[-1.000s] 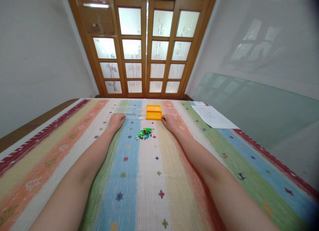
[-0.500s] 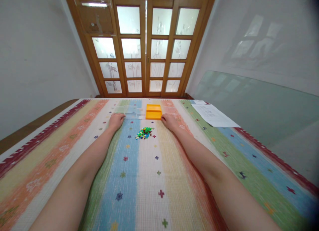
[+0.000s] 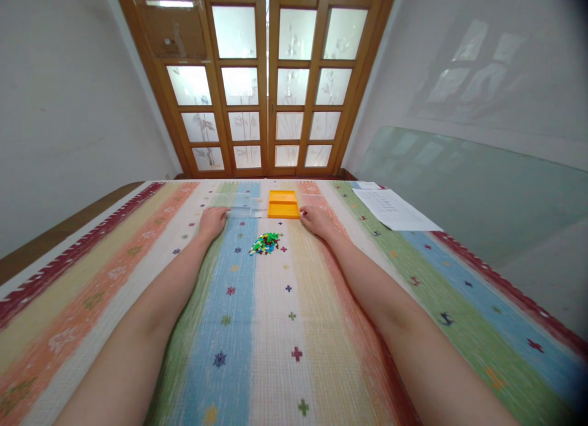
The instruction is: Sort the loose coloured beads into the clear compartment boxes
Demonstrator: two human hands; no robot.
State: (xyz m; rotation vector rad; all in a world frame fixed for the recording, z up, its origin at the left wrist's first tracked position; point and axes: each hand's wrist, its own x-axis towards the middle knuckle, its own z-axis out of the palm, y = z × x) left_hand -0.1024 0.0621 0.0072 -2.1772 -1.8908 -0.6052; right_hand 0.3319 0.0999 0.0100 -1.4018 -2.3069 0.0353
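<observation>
A yellow two-part tray [image 3: 283, 210] lies toward the far edge of the table, with see-through plastic trays beside it. My left hand [image 3: 214, 223] rests at the front of the left clear tray [image 3: 245, 210], fingers closed at its near edge. Just right of the yellow tray's front corner is my right hand [image 3: 316, 221], its fingers loosely bent and slightly parted, with a small gap to the tray. Between my forearms, nearer to me, sits a pile of small green, blue, yellow and dark red pieces [image 3: 265, 243].
A striped, patterned cloth [image 3: 275, 328] covers the table. Printed paper sheets [image 3: 392, 210] lie at the far right. Beyond the table stand wooden doors with glass panes [image 3: 269, 83], and a glass panel [image 3: 459, 187] leans on the right wall.
My right hand has shifted slightly right, off the yellow tray's corner. My left hand, the trays and the pile stay put; the view has tilted slightly.
</observation>
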